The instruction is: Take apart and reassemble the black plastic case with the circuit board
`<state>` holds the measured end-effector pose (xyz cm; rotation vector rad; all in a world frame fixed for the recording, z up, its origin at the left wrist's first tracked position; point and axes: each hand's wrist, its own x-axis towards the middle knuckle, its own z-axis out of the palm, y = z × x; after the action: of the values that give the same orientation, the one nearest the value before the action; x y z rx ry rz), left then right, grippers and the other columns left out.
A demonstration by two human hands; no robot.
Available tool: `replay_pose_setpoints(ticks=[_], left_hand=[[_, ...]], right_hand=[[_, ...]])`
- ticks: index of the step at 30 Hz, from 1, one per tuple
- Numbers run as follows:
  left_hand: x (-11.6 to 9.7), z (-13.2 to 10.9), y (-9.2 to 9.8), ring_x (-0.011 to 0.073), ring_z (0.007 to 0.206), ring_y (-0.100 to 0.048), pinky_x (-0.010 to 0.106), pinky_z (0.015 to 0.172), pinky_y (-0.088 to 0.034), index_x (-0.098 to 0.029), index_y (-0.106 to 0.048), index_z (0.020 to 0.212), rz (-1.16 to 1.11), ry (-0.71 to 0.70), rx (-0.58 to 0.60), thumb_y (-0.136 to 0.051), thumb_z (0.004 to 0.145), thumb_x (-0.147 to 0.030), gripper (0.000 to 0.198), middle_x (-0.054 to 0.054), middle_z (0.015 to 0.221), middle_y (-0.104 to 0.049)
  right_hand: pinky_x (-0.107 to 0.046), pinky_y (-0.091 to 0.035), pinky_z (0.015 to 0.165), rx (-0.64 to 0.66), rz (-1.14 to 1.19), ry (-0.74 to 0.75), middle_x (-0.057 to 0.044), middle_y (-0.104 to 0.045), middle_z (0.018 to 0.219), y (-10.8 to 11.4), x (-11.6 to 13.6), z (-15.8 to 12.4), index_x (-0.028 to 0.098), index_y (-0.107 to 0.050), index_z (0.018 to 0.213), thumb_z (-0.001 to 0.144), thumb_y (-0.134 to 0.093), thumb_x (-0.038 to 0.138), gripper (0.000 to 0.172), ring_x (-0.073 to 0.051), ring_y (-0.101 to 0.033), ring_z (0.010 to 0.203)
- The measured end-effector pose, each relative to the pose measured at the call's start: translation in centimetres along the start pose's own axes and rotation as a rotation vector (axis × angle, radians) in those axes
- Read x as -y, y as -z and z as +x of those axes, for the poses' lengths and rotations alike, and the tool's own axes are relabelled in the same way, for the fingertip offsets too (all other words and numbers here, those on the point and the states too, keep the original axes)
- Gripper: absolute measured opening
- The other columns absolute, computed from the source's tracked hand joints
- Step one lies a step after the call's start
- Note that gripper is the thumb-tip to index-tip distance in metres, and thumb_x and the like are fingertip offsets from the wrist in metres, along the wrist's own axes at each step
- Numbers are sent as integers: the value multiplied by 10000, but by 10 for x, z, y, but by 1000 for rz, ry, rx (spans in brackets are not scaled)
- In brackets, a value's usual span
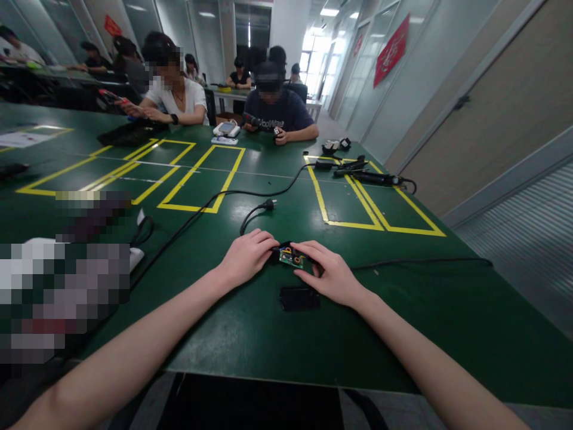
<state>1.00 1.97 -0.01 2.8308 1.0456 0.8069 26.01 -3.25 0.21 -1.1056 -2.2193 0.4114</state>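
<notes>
A small green circuit board [290, 258] with copper-coloured coils lies at the middle of the table's near half, with black parts around it. My left hand [248, 258] is closed at the board's left end, and its fingertips are partly hidden. From the right, my right hand [333, 273] grips the board's other side between thumb and fingers. Just below the board, a flat black plastic cover [299, 298] rests on the table near my right thumb. A black cord [421, 261] runs off to the right from behind my right hand.
Beyond my hands lies a black plug [268, 205] on a cord. A long black cable [233, 192] crosses the green table [268, 346]. Black tools [367, 178] lie at the far right among yellow tape outlines [324, 203]. A co-worker [280, 113] sits opposite; blurred items fill the left.
</notes>
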Motion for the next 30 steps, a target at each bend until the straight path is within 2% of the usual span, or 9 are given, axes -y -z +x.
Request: replay_pose_setpoints(ticks=[3,5,8,11,13,16,21,25,30], left_hand=[[-2,-1,4,204,982,-681,318,842,-578,-204,-698,1144,-53,10,3,-566,940,-144,251,61,1072,-733],[-6,-2,10,197,929,-696,306,814,-574,-199,-707,1149,-120,2,23,-573,925,-198,260,61,1032,-730],[-13,-6,16,182,801,-714,274,718,-550,-189,-709,1169,-220,-26,110,-622,919,-361,316,49,966,-751],[-17,-8,17,185,783,-737,264,699,-532,-193,-701,1208,-269,-26,173,-665,912,-456,397,49,1009,-787],[-18,-8,16,184,780,-745,255,692,-522,-205,-713,1186,-265,-9,207,-660,931,-458,363,41,995,-797],[-18,-6,14,185,794,-753,257,702,-523,-214,-728,1145,-220,20,249,-623,976,-405,275,29,976,-799],[-15,-3,11,219,891,-759,289,755,-550,-222,-741,1124,-87,109,249,-566,1021,-390,263,46,1028,-795],[-13,-3,10,217,890,-752,276,727,-534,-220,-740,1073,-45,142,228,-567,1022,-383,244,42,1008,-786],[-12,-2,13,199,779,-727,270,679,-505,-209,-678,1033,-64,204,222,-596,999,-383,196,22,930,-769]], right_hand=[[-317,-614,723,3,33,5,-89,-688,1261,2,-5,1,288,-595,1442,912,-691,251,540,-173,-688,802],[-322,-620,754,22,66,18,-98,-676,1288,6,-7,1,284,-600,1439,895,-722,270,557,-215,-709,962],[-337,-633,764,84,112,43,-115,-646,1357,10,-9,1,277,-590,1451,852,-792,325,634,-222,-726,974],[-431,-598,981,133,100,105,-130,-624,1425,11,-9,-1,265,-559,1487,776,-870,403,788,-286,-694,1184],[-455,-554,1066,164,58,117,-125,-622,1443,9,-8,-2,266,-568,1481,762,-881,419,799,-300,-662,1264],[-433,-581,1029,157,-10,71,-109,-635,1427,1,-5,-2,264,-619,1422,806,-841,380,665,-279,-700,1206],[-403,-630,925,6,-78,-9,-91,-716,1267,-14,0,2,239,-691,1281,869,-775,346,434,-263,-740,1098],[-388,-634,881,-61,-104,-24,-78,-748,1193,-19,0,7,255,-693,1258,881,-775,361,400,-253,-752,1044],[-379,-628,857,-21,-96,7,-76,-749,1180,-12,-3,9,255,-683,1278,863,-799,377,447,-249,-748,1027]])
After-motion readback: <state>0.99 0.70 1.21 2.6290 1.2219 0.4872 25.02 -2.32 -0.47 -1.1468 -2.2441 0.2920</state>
